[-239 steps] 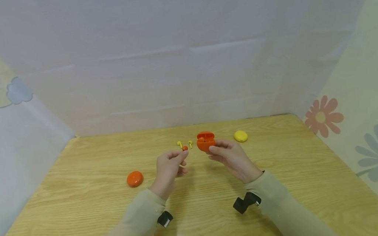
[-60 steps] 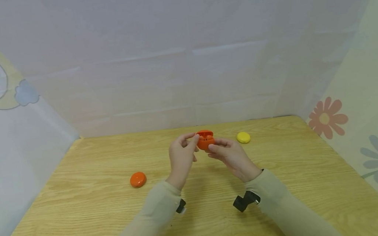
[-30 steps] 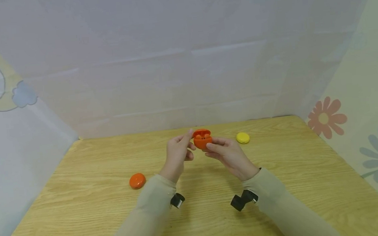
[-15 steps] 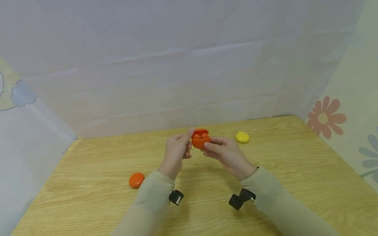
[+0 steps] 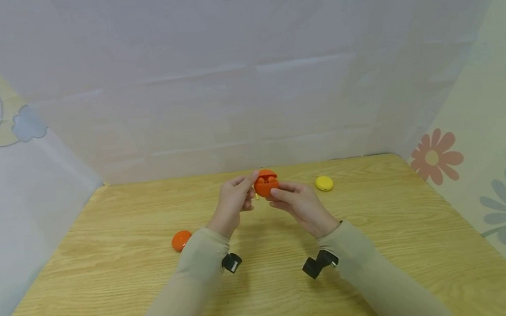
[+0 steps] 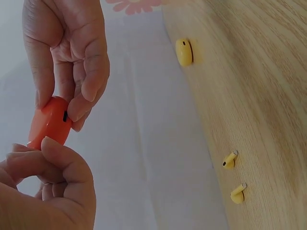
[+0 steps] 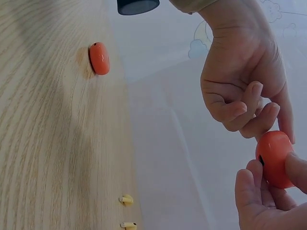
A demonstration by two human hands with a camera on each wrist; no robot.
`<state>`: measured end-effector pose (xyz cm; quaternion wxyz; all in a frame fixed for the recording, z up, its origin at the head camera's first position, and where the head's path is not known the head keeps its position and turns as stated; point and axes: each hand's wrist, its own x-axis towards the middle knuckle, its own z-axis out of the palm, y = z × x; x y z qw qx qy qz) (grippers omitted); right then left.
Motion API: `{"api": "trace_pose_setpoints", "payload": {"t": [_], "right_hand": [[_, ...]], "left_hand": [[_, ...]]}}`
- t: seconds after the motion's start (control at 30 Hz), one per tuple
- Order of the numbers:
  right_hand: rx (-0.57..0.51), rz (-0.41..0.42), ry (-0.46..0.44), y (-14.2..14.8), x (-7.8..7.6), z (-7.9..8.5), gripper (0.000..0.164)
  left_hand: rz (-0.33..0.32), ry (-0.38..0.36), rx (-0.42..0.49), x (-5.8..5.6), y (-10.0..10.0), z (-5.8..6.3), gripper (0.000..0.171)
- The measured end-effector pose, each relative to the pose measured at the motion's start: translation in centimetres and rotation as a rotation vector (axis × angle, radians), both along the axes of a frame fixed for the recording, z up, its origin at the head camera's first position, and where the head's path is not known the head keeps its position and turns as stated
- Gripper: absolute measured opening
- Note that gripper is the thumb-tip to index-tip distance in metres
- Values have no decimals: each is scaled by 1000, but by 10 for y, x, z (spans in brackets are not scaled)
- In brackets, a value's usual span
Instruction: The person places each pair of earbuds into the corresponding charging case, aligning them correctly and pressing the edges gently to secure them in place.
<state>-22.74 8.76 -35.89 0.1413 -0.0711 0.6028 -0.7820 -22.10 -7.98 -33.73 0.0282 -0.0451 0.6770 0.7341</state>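
An orange earbud case (image 5: pixel 266 187) is held above the table in front of me, its lid partly raised, with orange earbuds just visible inside. My right hand (image 5: pixel 302 206) grips its lower body between thumb and fingers. My left hand (image 5: pixel 233 202) pinches the lid's left edge with thumb and index finger, the other fingers curled. From the left wrist the case (image 6: pixel 50 120) appears between both hands; the right wrist view shows its rounded back (image 7: pixel 276 159). Two yellow earbuds (image 6: pixel 229 160) lie on the table beyond, mostly hidden behind my hands in the head view.
A second orange case (image 5: pixel 181 241) lies closed at the left, partly covered by my left sleeve. A closed yellow case (image 5: pixel 324 183) sits at the back right of the wooden table (image 5: pixel 111 288). Pale cloth walls (image 5: pixel 213 111) stand behind and at both sides.
Eight seconds ago my left hand held an orange earbud apart from the case; at two seconds it was at the case. Since then it has moved to the lid, which has tipped lower.
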Motion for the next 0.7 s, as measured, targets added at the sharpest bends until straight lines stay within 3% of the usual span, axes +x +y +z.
{"api": "trace_pose_setpoints", "payload": {"t": [0.37,0.7], "right_hand": [[-23,-12,-9,-4,-2,1,38],[-22,18,7,-5,-3,4,39]], "left_hand": [[8,0,-65,2,-4,0,37],[-26,66,-183,2,-9,-3,36]]}}
